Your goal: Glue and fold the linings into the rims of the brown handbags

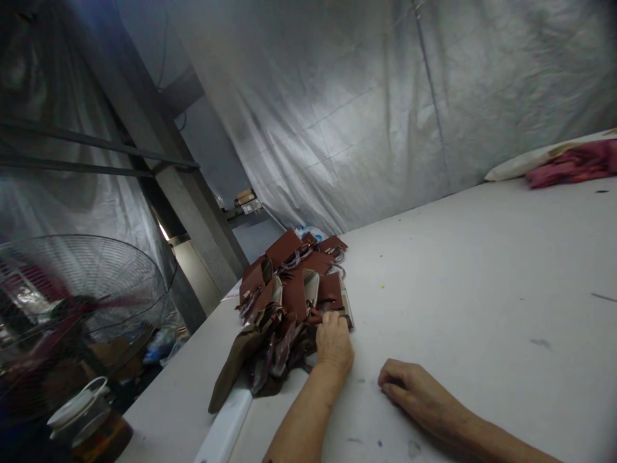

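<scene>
Bags (pixel 293 299), brown, heaped on the left part of the table (pixel 463 283). Touching them with curled left hand (pixel 333 337); cannot tell if gripping, with fingertips hidden. Resting half-open right hand (pixel 409 389) on the table, with nothing seen inside. Better to take one bag by its side, gently, without dragging others.

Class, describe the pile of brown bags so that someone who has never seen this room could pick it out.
Find the big white table, then its left side, towards the wire-caged fan. The heap of reddish-brown bags lies there, the person's left hand at its near right edge. Unlike the pinkish-red cloth at far right, it shows pale linings.
</scene>
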The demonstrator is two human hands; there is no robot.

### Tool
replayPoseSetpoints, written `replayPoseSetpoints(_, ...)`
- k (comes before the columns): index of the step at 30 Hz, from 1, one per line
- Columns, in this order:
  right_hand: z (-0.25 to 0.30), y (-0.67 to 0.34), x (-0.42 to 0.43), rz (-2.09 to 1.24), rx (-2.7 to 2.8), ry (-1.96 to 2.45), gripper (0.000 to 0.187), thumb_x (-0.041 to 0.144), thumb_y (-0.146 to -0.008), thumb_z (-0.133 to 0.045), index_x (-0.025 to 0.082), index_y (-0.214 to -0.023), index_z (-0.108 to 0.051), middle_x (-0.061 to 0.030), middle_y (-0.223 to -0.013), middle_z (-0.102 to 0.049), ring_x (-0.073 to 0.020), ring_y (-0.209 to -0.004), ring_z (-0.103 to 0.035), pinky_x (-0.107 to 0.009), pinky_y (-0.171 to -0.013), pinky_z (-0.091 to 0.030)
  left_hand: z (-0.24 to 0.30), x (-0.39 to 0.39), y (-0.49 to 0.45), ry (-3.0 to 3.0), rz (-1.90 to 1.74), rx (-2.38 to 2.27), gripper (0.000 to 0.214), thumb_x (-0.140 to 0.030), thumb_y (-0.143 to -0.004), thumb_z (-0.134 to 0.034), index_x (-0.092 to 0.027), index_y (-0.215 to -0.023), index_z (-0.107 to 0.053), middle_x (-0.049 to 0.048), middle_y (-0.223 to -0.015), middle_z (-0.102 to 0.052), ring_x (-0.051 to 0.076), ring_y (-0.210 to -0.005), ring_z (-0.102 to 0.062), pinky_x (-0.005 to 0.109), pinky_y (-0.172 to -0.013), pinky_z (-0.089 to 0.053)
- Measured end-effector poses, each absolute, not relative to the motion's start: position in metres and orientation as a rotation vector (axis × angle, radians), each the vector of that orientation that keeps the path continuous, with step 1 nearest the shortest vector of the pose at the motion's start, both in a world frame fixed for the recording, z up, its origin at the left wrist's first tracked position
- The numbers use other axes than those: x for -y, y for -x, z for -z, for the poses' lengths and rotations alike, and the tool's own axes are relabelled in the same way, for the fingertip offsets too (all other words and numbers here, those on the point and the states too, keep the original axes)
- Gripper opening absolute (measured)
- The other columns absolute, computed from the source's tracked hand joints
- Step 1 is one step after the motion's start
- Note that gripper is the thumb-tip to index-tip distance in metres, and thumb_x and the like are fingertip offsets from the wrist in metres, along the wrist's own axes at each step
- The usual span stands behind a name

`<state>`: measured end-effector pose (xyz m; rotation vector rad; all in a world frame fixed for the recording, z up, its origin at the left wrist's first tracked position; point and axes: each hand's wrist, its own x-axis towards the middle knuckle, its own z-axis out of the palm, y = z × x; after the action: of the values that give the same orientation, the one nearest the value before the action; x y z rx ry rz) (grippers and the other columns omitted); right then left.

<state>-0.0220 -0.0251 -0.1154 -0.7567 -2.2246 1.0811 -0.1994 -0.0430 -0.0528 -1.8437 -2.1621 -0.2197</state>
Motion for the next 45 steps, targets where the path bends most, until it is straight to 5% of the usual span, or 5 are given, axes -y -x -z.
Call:
replayPoseSetpoints(9, 0.112, 0.021, 0.027, -1.205, 2.117, 0.758, 0.018, 0.012, -0.07, -0.045, 0.017, -0.074, -0.062, -0.0004, -0.065, -0.061, -0.0142, -0.06, -0.055, -0.024, -0.056, -0.04, 0.056, -0.006, 0.175, 1.853, -0.068, 2.234, 0.028, -0.004, -0.077, -0.05, -0.006, -0.101, -0.065, 0.0205, -0.104, -0.063, 0.029, -0.102, -0.056, 0.038, -0.085, -0.048)
replayPoseSetpoints(20, 0.111, 0.017, 0.024, -1.092, 2.157, 0.718, 0.023, 0.01, -0.069, -0.047, 0.016, -0.076, -0.069, -0.0046, -0.079, -0.069, -0.0167, -0.075, -0.061, -0.025, -0.069, -0.045, 0.038, -0.025, 0.187, 1.689, 0.077, 2.3, 0.034, -0.025, -0.094, -0.032, -0.014, -0.108, -0.061, 0.0155, -0.11, -0.063, 0.025, -0.105, -0.059, 0.036, -0.091, -0.043)
replayPoseSetpoints(28, 0.108, 0.014, 0.026, -1.095, 2.152, 0.733, 0.028, 0.006, -0.066, -0.046, 0.017, -0.076, -0.07, -0.0026, -0.076, -0.068, -0.0157, -0.073, -0.062, -0.024, -0.069, -0.045, 0.04, -0.046, 0.208, 1.58, 0.078, 2.525, 0.03, -0.021, -0.078, -0.056, -0.003, -0.099, -0.067, 0.0276, -0.106, -0.066, 0.037, -0.105, -0.062, 0.044, -0.087, -0.046)
replayPoseSetpoints(38, 0.112, 0.017, 0.011, -1.122, 1.976, 0.988, 0.023, 0.017, -0.076, -0.05, 0.016, -0.096, -0.059, -0.0058, -0.082, -0.066, -0.0198, -0.081, -0.061, -0.03, -0.074, -0.044, 0.02, -0.047, 0.238, 1.475, 0.691, 2.795, 0.043, -0.022, -0.057, -0.074, -0.011, -0.098, -0.065, 0.0157, -0.1, -0.071, 0.03, -0.095, -0.066, 0.033, -0.075, -0.05)
replayPoseSetpoints(45, 0.11, 0.017, 0.011, -1.532, 1.73, 0.841, 0.071, 0.044, -0.079, -0.056, 0.009, -0.137, -0.034, -0.0204, -0.127, -0.053, -0.0191, -0.08, -0.061, -0.028, -0.057, -0.048, -0.022, -0.015, 0.236, 1.626, 1.467, 2.645, 0.061, -0.025, -0.067, -0.07, -0.008, -0.123, -0.053, 0.0122, -0.111, -0.067, 0.02, -0.092, -0.066, 0.026, -0.076, -0.052)
